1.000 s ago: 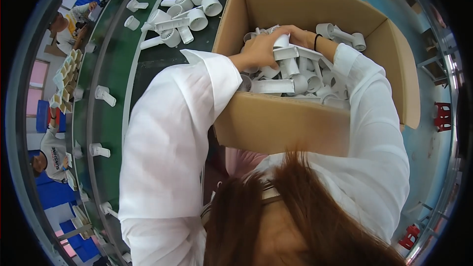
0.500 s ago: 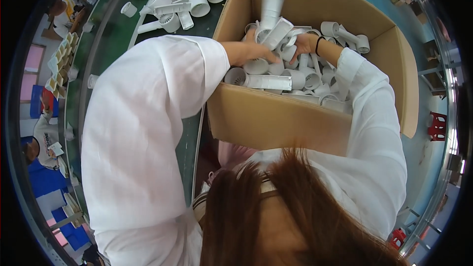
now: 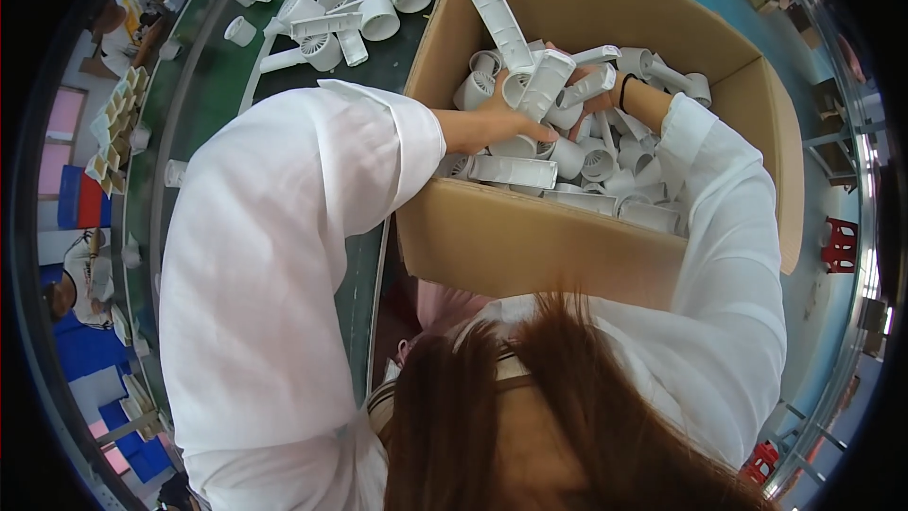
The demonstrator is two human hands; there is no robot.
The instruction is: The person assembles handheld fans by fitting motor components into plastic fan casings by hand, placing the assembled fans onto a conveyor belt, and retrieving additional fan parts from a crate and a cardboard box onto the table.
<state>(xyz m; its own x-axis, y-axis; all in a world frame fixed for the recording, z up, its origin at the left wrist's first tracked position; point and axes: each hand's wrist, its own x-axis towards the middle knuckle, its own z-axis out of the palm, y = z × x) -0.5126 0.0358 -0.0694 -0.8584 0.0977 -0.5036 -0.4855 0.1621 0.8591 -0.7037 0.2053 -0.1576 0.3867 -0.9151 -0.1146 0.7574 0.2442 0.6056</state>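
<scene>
The bunch of white plastic parts (image 3: 546, 85) sits at your two hands, inside the cardboard box (image 3: 539, 227), with one long flat piece sticking up at a tilt toward the far left corner. Your left hand (image 3: 506, 123) is clamped on this bunch, its thumb pointing right along the near side. Your right hand (image 3: 588, 121) is at the right of the bunch, partly hidden by white pieces; you cannot tell from here whether its fingers are closed on any of them. A black band (image 3: 626, 87) circles your right wrist.

Below and around your hands, more loose parts (image 3: 515, 171) lie jumbled in the box, round cups and flat handles pointing every way. Beside the box on your left runs a green conveyor belt (image 3: 359, 289), carrying a heap of similar parts (image 3: 322, 49) near the box's far left corner. Past the belt, at the far left, two people are near a stack of pale trays (image 3: 118, 132). A red stool (image 3: 839, 244) stands well to the right.
</scene>
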